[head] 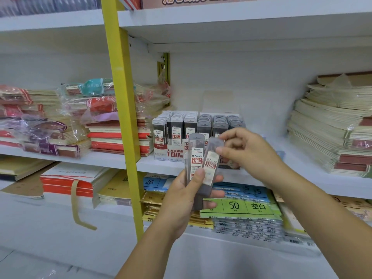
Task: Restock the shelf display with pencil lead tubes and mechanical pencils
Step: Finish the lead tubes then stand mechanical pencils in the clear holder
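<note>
Hands (pixel 179 200) hold lead tubes (pixel 196 158) in open air before shelf edge (pixel 153 168).

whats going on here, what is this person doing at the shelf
A person is restocking pencil lead at a shop shelf. The left hand grips a few lead tubes. The right hand pinches the top of one tilted tube, whose lower end sits in the left hand's grip. Both hands are held in front of the display box, whose rows look nearly full of tubes. Neither held tube is in the box yet.
</note>
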